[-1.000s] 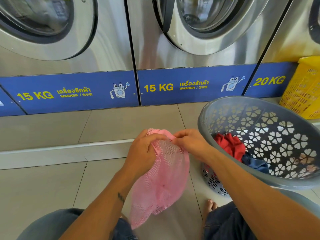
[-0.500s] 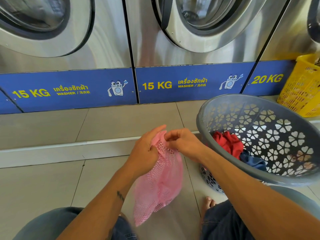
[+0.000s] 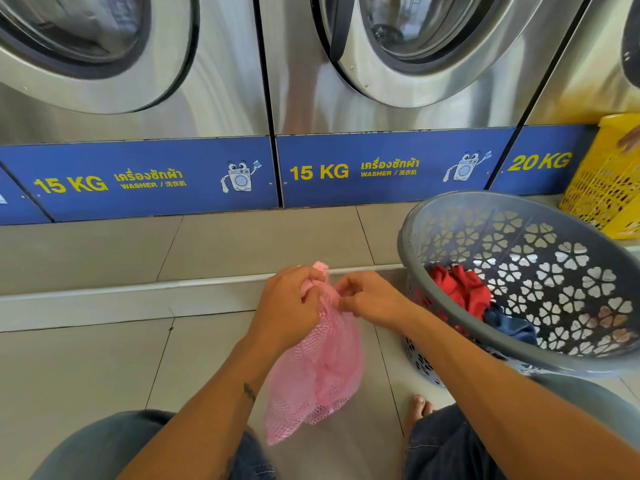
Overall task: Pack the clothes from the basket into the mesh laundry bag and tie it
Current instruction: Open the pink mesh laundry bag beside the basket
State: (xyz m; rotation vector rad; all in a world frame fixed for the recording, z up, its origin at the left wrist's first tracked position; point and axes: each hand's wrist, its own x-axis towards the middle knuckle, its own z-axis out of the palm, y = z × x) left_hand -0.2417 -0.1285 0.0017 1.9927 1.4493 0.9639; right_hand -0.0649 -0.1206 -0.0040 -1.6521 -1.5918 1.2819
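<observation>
both forearms reach forward and inward from the lower edge of the view, bare to the wrist, meeting in the middle. the left hand (image 3: 289, 306) is curled into a loose fist, knuckles up, fingers closed around bunched pink mesh at its top. the right hand (image 3: 369, 299) sits just beside it, palm down, fingertips pinching the same gathered mesh. a small dark mark shows on the left forearm. bare toes peek out below the right arm.

Steel washing machines (image 3: 398, 64) are lining the frame's top, blue "15 KG" panels (image 3: 138, 178) running beneath; beige floor tiles (image 3: 86, 368) are filling the lower left.
</observation>
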